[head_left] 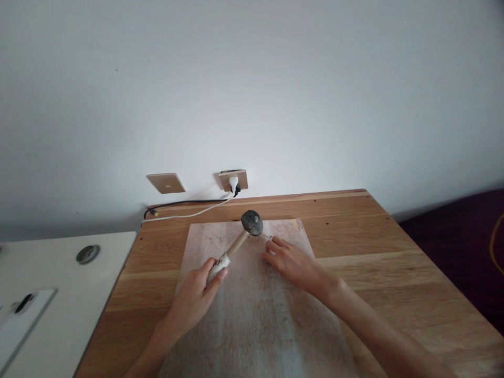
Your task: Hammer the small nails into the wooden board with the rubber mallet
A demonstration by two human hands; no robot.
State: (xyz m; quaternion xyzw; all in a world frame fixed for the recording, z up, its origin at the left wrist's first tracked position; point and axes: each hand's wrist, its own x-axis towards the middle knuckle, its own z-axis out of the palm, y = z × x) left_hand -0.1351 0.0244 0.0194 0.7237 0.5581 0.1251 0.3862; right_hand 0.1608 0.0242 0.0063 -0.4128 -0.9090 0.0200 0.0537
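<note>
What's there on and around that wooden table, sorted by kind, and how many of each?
Hammers: 1, hammer gripped by the left hand
Foam sheets: 1, foam sheet under the right hand
Wall plates: 2, blank wall plate, socket plate
Cables: 2, white cable, black cable
Total: 6

Plain white wall (252,79) filling upper view, soft daylight spreading across. Two wooden wall plates: blank one (166,182), socket (233,179) carrying white plug. Cables trailing onto wooden table (394,252). White cabinet top (59,294) sitting left, dark floor (457,236) showing right.
</note>
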